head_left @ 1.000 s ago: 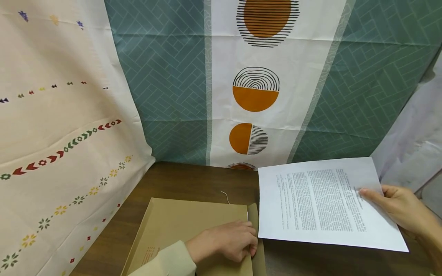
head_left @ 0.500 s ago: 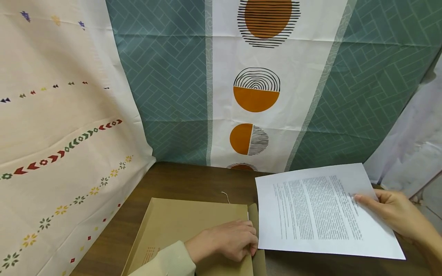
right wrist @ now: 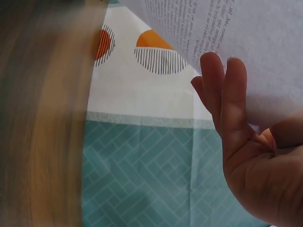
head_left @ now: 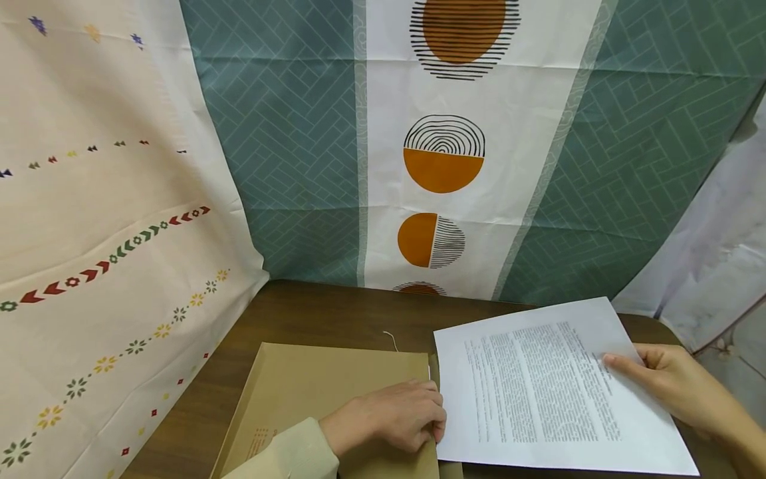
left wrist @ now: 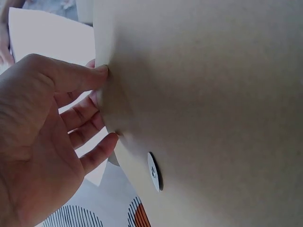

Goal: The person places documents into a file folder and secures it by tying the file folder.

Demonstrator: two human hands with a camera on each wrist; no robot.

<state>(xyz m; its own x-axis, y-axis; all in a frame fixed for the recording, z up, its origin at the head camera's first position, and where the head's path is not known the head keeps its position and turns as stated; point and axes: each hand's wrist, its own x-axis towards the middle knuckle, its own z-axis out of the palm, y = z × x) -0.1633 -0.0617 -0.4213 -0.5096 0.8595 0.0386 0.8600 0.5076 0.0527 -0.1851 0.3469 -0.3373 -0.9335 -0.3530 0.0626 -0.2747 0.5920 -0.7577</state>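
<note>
A brown kraft file envelope (head_left: pixel 335 382) lies on the table with its opening on the right. My left hand (head_left: pixel 397 416) pinches the upper layer at that open edge, thumb on one face and fingers behind it. A white sliver shows at the opening. The left wrist view shows a round button (left wrist: pixel 153 171) on the envelope. My right hand (head_left: pixel 676 382) holds a printed sheet of paper (head_left: pixel 538 392) by its right edge, thumb on top and fingers underneath. The sheet's left edge overlaps the envelope's flap (head_left: pixel 450 470) in the head view.
A thin white string (head_left: pixel 391 339) sticks out past the envelope's far edge onto the dark wooden table (head_left: pixel 335 313). Behind the table hangs a green and white patterned cloth (head_left: pixel 299 166); an embroidered cream cloth (head_left: pixel 108 219) drapes down the left side.
My right hand has lowered the sheet toward me and slightly left, so its left edge now overlaps the flap. My left hand keeps its grip in the same place.
</note>
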